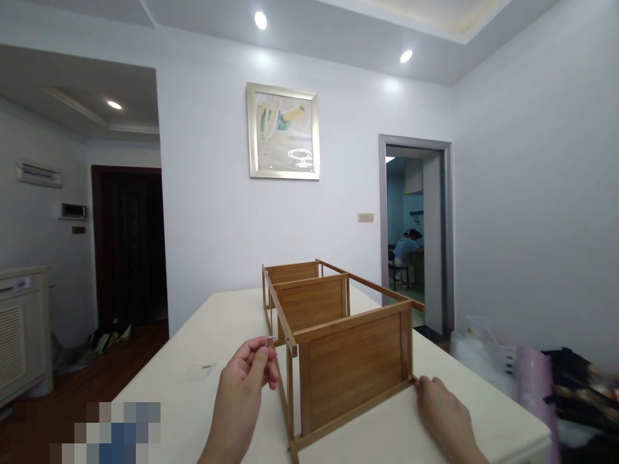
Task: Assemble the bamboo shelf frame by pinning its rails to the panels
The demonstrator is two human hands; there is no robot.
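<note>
A brown wooden shelf rack (358, 367) lies on its side on the white table, its panels standing upright between thin rails. Pinched in my left hand (246, 380) is a small L-shaped hex key (271, 339), its tip close to the rack's upper left rail near the front end. Whether the tip sits in a screw I cannot tell. My right hand (442, 409) is closed around the end of the rack's lower right rail, with the fingertips partly hidden behind it. Left of the rack lies a small clear plastic bag (198, 370) with something dark beside or in it.
The white table (184, 335) reaches toward the wall, its right corner near my right hand. Clear plastic wrapping and a pink roll (536, 393) stand at the right. A person (406, 248) sits beyond the doorway. A cabinet (24, 335) stands far left.
</note>
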